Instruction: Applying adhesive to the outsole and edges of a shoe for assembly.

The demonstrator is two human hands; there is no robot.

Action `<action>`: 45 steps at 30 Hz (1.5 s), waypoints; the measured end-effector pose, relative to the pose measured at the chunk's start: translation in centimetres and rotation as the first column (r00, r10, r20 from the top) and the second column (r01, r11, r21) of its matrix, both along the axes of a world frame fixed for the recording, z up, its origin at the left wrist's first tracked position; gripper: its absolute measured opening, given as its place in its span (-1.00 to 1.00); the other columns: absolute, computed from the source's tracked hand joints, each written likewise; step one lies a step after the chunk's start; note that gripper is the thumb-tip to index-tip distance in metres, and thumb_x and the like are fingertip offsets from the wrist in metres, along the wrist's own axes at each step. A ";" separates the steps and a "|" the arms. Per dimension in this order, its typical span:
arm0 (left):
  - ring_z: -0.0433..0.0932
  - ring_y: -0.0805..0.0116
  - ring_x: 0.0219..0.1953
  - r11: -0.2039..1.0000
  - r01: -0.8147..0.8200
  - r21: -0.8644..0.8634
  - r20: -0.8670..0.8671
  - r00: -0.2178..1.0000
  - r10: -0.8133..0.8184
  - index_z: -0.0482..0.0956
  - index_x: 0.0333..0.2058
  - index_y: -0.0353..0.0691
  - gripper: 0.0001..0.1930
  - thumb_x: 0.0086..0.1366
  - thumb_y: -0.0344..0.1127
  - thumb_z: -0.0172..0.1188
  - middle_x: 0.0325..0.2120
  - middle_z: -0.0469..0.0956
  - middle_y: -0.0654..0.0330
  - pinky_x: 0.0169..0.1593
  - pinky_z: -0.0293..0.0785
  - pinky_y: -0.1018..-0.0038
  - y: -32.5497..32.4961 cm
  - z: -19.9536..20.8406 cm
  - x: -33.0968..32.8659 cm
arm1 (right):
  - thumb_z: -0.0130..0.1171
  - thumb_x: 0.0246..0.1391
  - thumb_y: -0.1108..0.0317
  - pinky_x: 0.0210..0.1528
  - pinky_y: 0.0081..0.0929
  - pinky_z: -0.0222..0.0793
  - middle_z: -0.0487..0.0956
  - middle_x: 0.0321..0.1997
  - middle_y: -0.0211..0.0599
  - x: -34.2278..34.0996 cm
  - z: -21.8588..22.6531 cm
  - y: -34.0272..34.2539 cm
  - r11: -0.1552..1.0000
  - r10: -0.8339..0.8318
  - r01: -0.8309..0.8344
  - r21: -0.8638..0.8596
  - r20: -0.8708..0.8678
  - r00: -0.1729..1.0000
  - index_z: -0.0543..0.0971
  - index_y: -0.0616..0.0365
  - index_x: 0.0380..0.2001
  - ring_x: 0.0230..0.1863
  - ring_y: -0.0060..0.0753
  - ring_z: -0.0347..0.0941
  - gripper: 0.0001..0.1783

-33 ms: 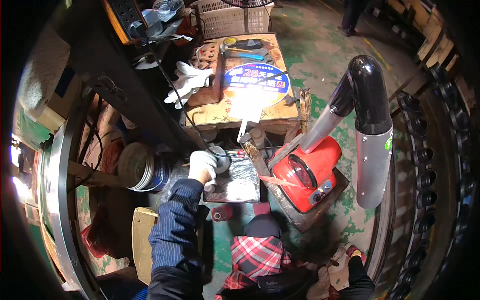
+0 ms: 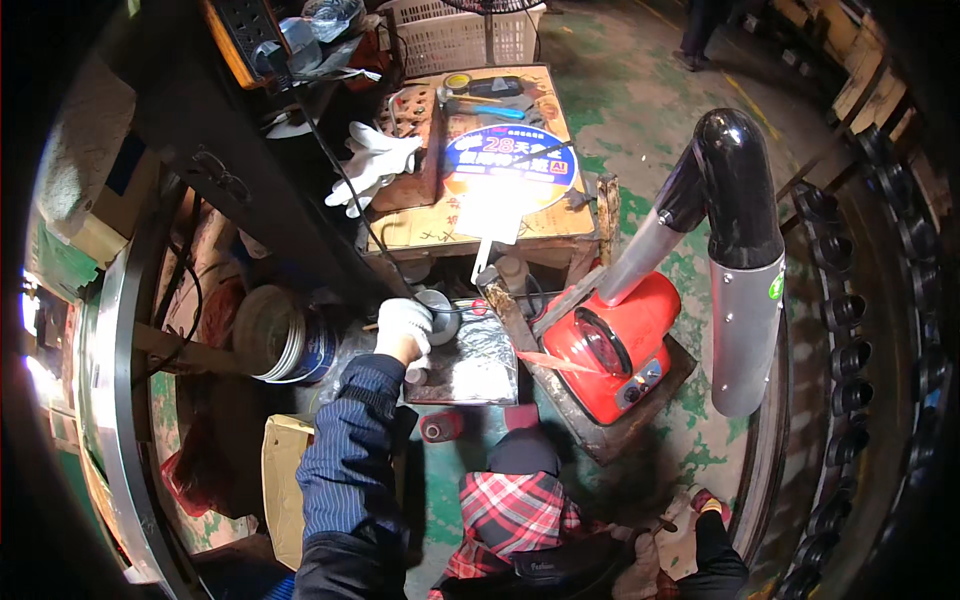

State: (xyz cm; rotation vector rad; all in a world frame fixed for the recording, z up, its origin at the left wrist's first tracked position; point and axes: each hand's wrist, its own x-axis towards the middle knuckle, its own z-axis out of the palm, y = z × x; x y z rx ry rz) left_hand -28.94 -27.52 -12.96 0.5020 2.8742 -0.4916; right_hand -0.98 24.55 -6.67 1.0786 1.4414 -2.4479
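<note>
Presently: round white piece [image 2: 441, 318], one, at far left corner of silver tray [image 2: 478, 360], just beside gloved left hand [image 2: 405, 328]. Fingers bent downward; fingertips hidden, so openness and hold cannot be told. Progress: apparently mid-handling; finished and remaining portions unreadable. Right hand: unseen. Red machine [image 2: 655, 308]: beside tray. Sign [image 2: 500, 158]: partly lost in glare.

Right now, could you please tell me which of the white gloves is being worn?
The glove on the left hand, beyond the striped sleeve; the loose ones lie by the holed brown block.
</note>
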 end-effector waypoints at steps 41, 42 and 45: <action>0.44 0.61 -0.58 -0.211 -0.732 0.648 0.747 0.665 -0.016 0.32 0.33 -0.22 -0.36 0.27 -0.30 0.18 -0.19 0.62 0.24 -0.48 0.38 0.67 1.6 13.6 18.0 | 0.10 0.26 0.00 0.14 -0.18 0.45 0.63 -0.10 -0.11 11.4 -1.4 -12.0 0.996 -0.082 0.079 -0.047 -0.058 0.995 0.58 0.29 -0.20 -0.06 -0.16 0.55 -0.53; 0.44 0.62 -0.58 -0.171 -0.721 0.671 0.735 0.678 0.023 0.39 0.28 -0.22 -0.40 0.26 -0.23 0.22 -0.21 0.63 0.25 -0.48 0.37 0.68 2.2 14.1 18.6 | 0.11 0.26 0.04 0.15 -0.16 0.44 0.64 -0.11 -0.09 11.3 -1.3 -12.2 0.980 -0.138 0.133 -0.149 -0.023 0.990 0.57 0.28 -0.21 -0.05 -0.15 0.55 -0.56; 0.45 0.61 -0.56 -0.181 -0.678 0.712 0.695 0.717 0.049 0.57 0.07 -0.24 -0.55 0.25 -0.17 0.28 -0.30 0.62 0.28 -0.47 0.38 0.67 4.5 15.4 20.2 | 0.14 0.28 0.09 0.13 -0.17 0.45 0.65 -0.13 -0.14 11.1 -0.8 -12.7 0.949 -0.202 0.171 -0.263 -0.095 0.975 0.59 0.19 -0.21 -0.05 -0.20 0.55 -0.66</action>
